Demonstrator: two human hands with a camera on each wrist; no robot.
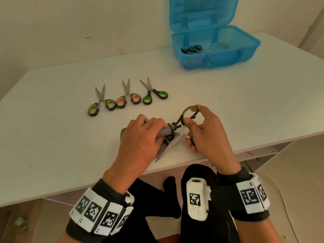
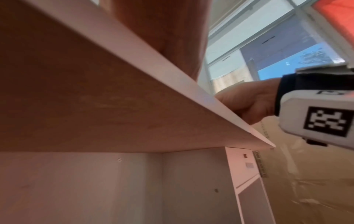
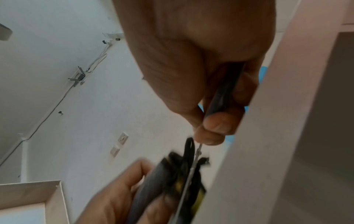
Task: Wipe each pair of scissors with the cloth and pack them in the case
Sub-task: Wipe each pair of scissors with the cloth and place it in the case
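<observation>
Wiping stage: my right hand (image 1: 208, 130) pinched the handles of the opened scissors (image 1: 177, 137), exposing both blades, while my left hand (image 1: 140, 137) clamped the cloth (image 1: 164, 131) around one (near edge, 6 o'clock); the case (image 1: 245, 55) stood open at 1 o'clock, ready for packing.

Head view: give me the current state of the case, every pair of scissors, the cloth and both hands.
Blue case: lid open, scissor handles inside.
Held scissors: blades spread, being wiped.
Grey cloth: wrapped round one blade.
Left hand: grips the cloth.
Right hand: holds the scissor handles.
Three scissors on the table: all lying part open.
</observation>
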